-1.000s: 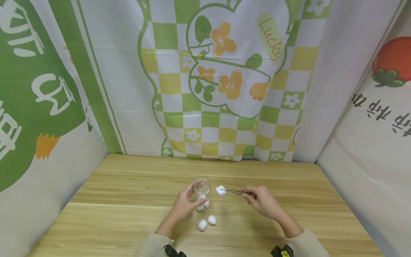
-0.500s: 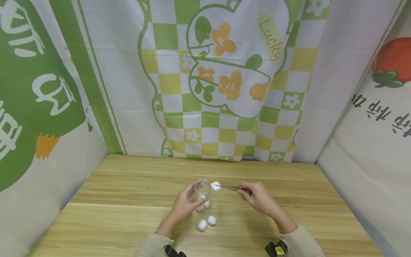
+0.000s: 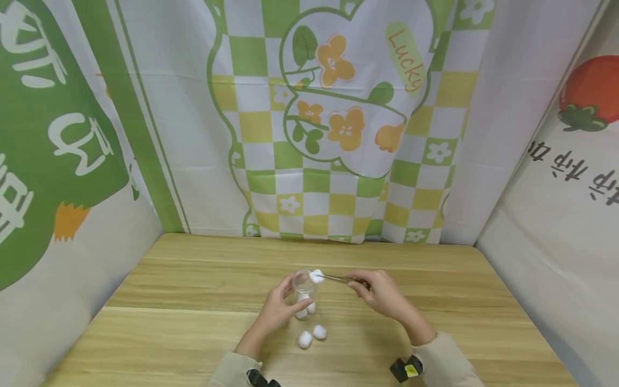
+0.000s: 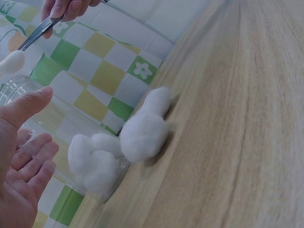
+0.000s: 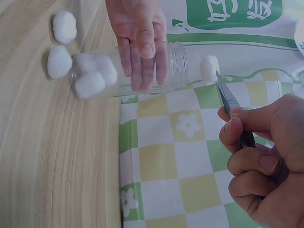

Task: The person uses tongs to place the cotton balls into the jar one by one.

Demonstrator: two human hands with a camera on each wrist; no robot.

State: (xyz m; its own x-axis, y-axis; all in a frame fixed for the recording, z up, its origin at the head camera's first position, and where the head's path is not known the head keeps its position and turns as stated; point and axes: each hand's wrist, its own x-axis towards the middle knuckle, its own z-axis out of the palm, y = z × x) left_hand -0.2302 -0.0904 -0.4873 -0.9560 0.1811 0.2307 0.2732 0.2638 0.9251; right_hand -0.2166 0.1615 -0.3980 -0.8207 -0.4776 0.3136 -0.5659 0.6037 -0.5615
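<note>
A clear open-topped jar (image 3: 303, 286) stands upright on the table, with several white cotton balls (image 5: 92, 78) at its bottom. My left hand (image 3: 280, 307) grips it round the side, thumb on the near face and fingers behind. In my right hand (image 3: 383, 296) are metal tweezers (image 5: 227, 94), pinched between thumb and fingers. Their tips hold one cotton ball (image 5: 209, 69) just off the jar's mouth in the right wrist view; from the head it overlaps the right side of the rim.
Two loose cotton balls, a left one (image 3: 304, 339) and a right one (image 3: 319, 332), lie on the wooden table (image 3: 193, 333) in front of the jar. A green-and-yellow checked curtain (image 3: 314, 215) hangs behind the table's far edge, with printed cloth on both sides.
My right hand has moved left and slightly away from me, bringing the tweezers and their cotton ball from right of the jar to its rim. The left hand and jar have stayed put.
</note>
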